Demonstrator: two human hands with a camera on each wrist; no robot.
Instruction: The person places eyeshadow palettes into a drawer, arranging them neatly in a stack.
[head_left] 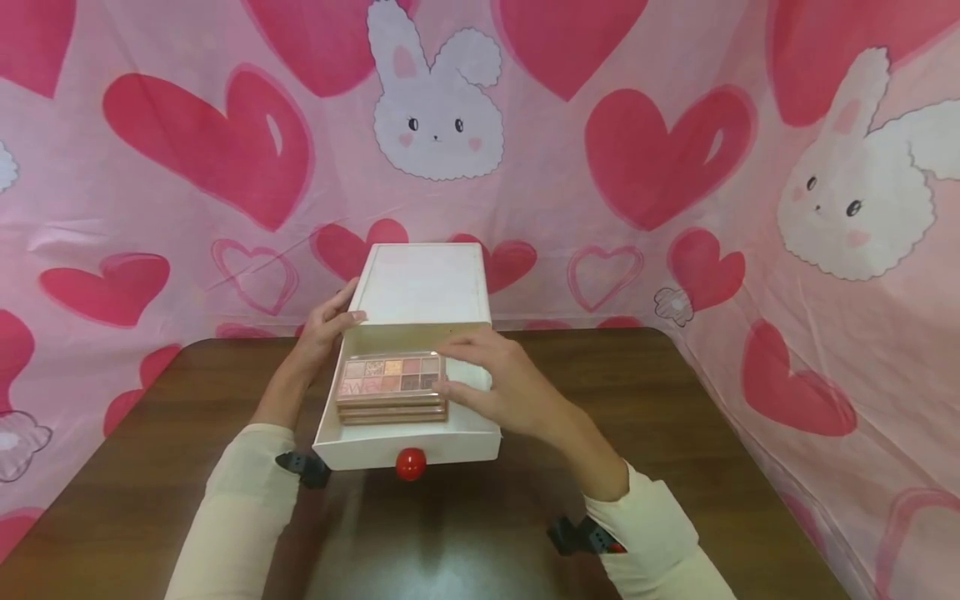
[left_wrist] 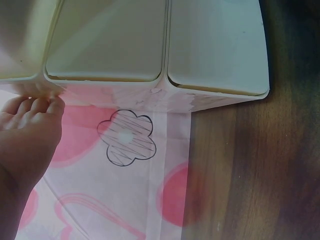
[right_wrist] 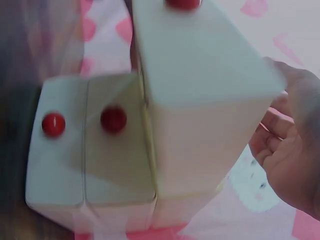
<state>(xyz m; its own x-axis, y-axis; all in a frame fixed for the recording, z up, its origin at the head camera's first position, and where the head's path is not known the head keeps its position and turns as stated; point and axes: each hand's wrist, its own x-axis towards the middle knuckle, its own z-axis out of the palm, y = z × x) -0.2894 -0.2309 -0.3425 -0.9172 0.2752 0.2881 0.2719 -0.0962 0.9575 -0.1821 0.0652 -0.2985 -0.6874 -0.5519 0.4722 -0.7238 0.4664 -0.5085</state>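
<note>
A white drawer unit (head_left: 422,283) stands on the table with its top drawer (head_left: 468,450) pulled out. Inside that drawer lies a stack of eyeshadow palettes (head_left: 390,379), the uppermost showing rows of pinkish, gold and dark pans. My right hand (head_left: 517,387) reaches over the drawer's right wall and pinches the palette's right end with thumb and fingers. At the unit's left side, my left hand (head_left: 322,329) presses the wall, its thumb on the upper front edge. In the left wrist view, the fingers (left_wrist: 42,107) touch the side wall.
A red round knob (head_left: 410,464) sits on the open drawer's front. Two lower drawers (right_wrist: 119,170), also red-knobbed, are closed. The brown wooden table (head_left: 637,400) extends on both sides. Behind hangs a pink cloth (head_left: 547,167) with hearts and rabbits.
</note>
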